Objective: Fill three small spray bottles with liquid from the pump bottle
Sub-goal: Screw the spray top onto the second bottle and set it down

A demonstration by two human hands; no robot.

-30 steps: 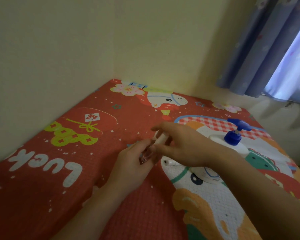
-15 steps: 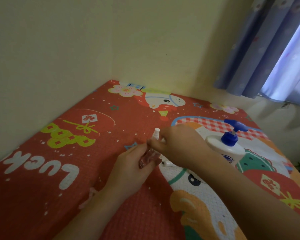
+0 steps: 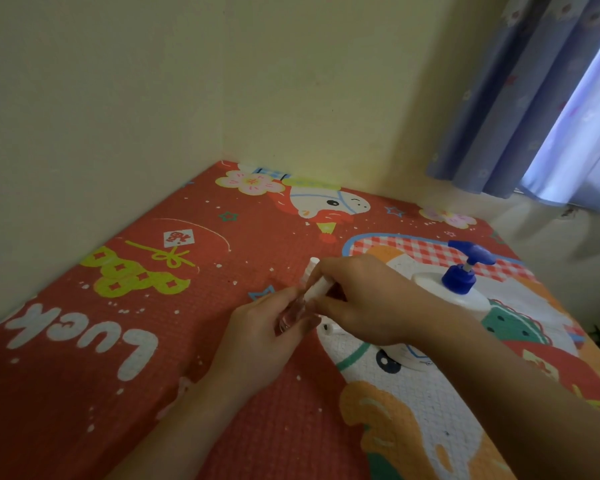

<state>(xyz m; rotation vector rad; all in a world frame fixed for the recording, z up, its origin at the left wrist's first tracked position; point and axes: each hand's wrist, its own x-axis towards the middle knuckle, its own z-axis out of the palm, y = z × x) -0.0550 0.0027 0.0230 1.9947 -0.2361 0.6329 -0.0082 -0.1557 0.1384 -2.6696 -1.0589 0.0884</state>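
Note:
A small clear spray bottle is held tilted over the mat by my left hand, fingers wrapped around its body. My right hand pinches its white spray top at the neck. Just behind the hands stands another white spray top, its bottle mostly hidden. A small white part lies on the mat under my right hand. The white pump bottle with a blue pump head stands to the right, partly hidden by my right forearm.
Everything sits on a red cartoon-printed foam mat in a room corner. Cream walls close the left and back sides. A blue curtain hangs at the upper right.
My hands lowered slightly with the small bottle; the right hand shifted its fingers onto the white spray top. The second white top behind the hands came into view.

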